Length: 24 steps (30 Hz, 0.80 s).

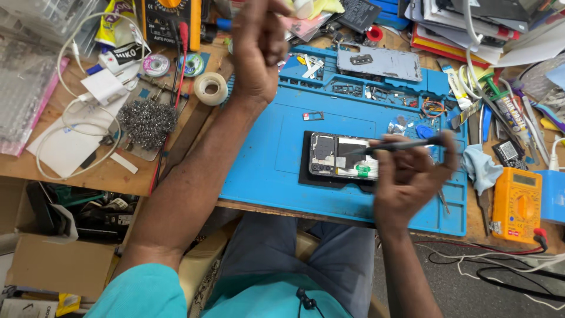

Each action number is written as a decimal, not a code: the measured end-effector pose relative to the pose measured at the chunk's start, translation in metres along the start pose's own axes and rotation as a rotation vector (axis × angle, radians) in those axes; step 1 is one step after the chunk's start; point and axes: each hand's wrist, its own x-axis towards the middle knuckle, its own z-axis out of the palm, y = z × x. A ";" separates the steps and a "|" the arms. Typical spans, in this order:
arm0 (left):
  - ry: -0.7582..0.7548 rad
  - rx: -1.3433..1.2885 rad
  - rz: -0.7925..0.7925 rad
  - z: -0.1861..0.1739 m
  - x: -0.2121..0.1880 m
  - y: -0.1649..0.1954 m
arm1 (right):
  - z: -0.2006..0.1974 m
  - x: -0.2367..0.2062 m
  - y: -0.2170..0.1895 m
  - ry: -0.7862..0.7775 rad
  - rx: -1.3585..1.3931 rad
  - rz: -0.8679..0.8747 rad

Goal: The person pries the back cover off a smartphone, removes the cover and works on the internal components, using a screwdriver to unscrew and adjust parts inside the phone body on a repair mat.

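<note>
- Our right hand (412, 176) pinches a dark, slim screwdriver (400, 145) between thumb and fingers, the tool lying nearly level with its tip pointing left over the opened phone (341, 156).
- The opened phone lies flat, back removed, on a black pad in the middle of the blue work mat (265, 159); we see its dark shielding, a pale strip and a small green part near the lower edge.
- Our right hand sits just to the right of the phone, above the mat's near edge, and is blurred.
- Our left hand (256, 50) is raised above the far left corner of the mat, fingers curled together; we cannot tell whether it holds anything, since the fingertips are blurred and cut by the frame's top edge.
- The grey back cover (379, 63) of a phone rests at the far side of the mat, well apart from the phone.
- A yellow multimeter (518, 203) lies on the tabletop (112, 174) to the right of the mat, beside a light-blue cloth (479, 168).
- To the left of the mat we find a wad of metal wool (147, 122), a roll of pale tape (210, 88) and a white cable (65, 126) looping over the wood.
- Papers and tools crowd the far right corner.
</note>
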 end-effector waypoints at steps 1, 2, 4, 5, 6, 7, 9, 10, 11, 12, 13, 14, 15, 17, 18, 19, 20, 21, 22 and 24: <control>-0.101 0.137 -0.034 0.003 -0.001 0.002 | 0.008 0.000 -0.001 -0.107 -0.047 -0.052; -0.204 0.272 -0.067 0.007 -0.001 0.005 | 0.018 0.001 0.000 -0.191 -0.055 -0.114; -0.520 0.392 -0.223 0.014 -0.003 0.013 | 0.030 0.004 0.000 -0.246 -0.113 -0.183; -0.677 0.454 -0.303 0.017 -0.003 0.017 | 0.034 0.005 0.000 -0.274 -0.140 -0.219; -0.770 0.509 -0.279 0.020 -0.002 0.019 | 0.037 0.006 0.000 -0.283 -0.134 -0.223; -0.861 0.564 -0.257 0.022 -0.002 0.021 | 0.038 0.005 0.000 -0.294 -0.128 -0.224; -0.950 0.605 -0.245 0.024 -0.004 0.022 | 0.039 0.004 0.000 -0.303 -0.137 -0.216; -0.951 0.596 -0.250 0.024 -0.004 0.022 | 0.038 0.003 0.000 -0.299 -0.152 -0.213; -0.955 0.588 -0.250 0.024 -0.004 0.022 | 0.038 0.002 0.001 -0.294 -0.167 -0.215; -0.894 0.586 -0.214 0.022 -0.004 0.021 | 0.038 0.001 0.002 -0.293 -0.154 -0.208; -0.834 0.585 -0.172 0.021 -0.003 0.020 | 0.038 0.001 0.003 -0.290 -0.140 -0.205; -0.773 0.583 -0.131 0.019 -0.002 0.019 | 0.039 0.001 0.005 -0.290 -0.125 -0.202; -0.715 0.541 -0.106 0.017 0.000 0.018 | 0.039 0.001 0.006 -0.287 -0.129 -0.212; -0.589 0.451 -0.068 0.012 0.002 0.017 | 0.040 0.001 0.007 -0.286 -0.137 -0.219; -0.536 0.385 -0.080 0.010 0.001 0.018 | 0.040 0.000 0.007 -0.286 -0.133 -0.214; -0.485 0.321 -0.089 0.008 0.002 0.018 | 0.041 0.000 0.008 -0.285 -0.129 -0.212; -0.437 0.257 -0.094 0.006 0.003 0.018 | 0.042 0.001 0.009 -0.282 -0.125 -0.215; -0.412 0.260 -0.069 0.005 0.003 0.019 | 0.042 0.002 0.009 -0.282 -0.153 -0.251; -0.388 0.262 -0.045 0.004 0.003 0.020 | 0.043 0.003 0.010 -0.282 -0.182 -0.286; -0.369 0.264 -0.033 0.004 0.002 0.021 | 0.043 0.005 0.008 -0.277 -0.246 -0.295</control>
